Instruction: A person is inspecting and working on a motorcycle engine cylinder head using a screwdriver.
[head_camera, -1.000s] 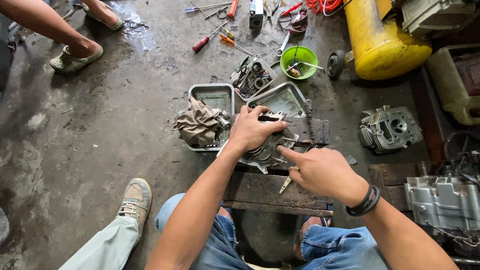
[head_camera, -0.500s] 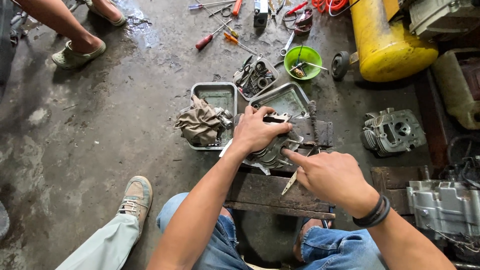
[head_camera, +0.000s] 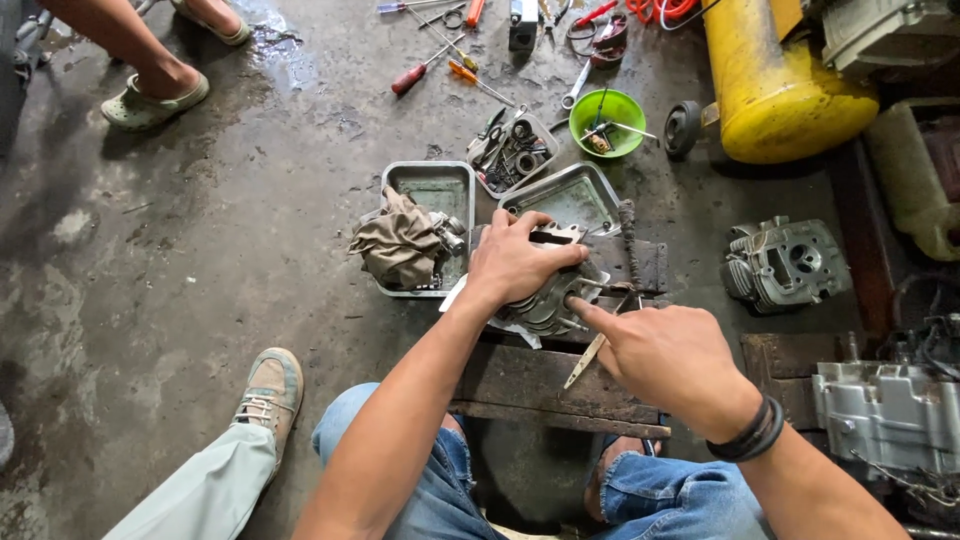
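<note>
On the concrete floor, far left: a second person's green shoe (head_camera: 152, 97) up top and a tan sneaker (head_camera: 268, 392) on a pale trouser leg lower down, both well apart from the work. Not the wearer's.

Moving right: a metal tray (head_camera: 428, 190) with a crumpled brown rag (head_camera: 400, 245) lying over it, small parts just beside the rag. Behind it a smaller tray of hardware (head_camera: 510, 152), screwdrivers (head_camera: 440, 68) and a green bowl (head_camera: 606, 122).

Centre: left hand (head_camera: 520, 262) is spread over the top of a finned engine cylinder (head_camera: 548, 300), fingers wrapped on it, pinning it down on a dark wooden block (head_camera: 555, 385) between the knees. A second empty tray (head_camera: 570, 198) sits just behind the hand.

Right hand (head_camera: 672, 355) is loosely curled, index finger out, tip touching the cylinder's side near a stud. Nothing clamped in it as far as I can see. A slim metal tool (head_camera: 590, 358) lies on the block under that hand, apart from the fingers.

Read: looks like an inspect/clean step on the cylinder face, steadied by one hand, probed by the other. Any follow-on move likely needs the left hold kept firm so the part doesn't rock on the block.

Far right: a cylinder head (head_camera: 785, 262), a yellow tank (head_camera: 780, 85), a grey crankcase (head_camera: 885, 410).
</note>
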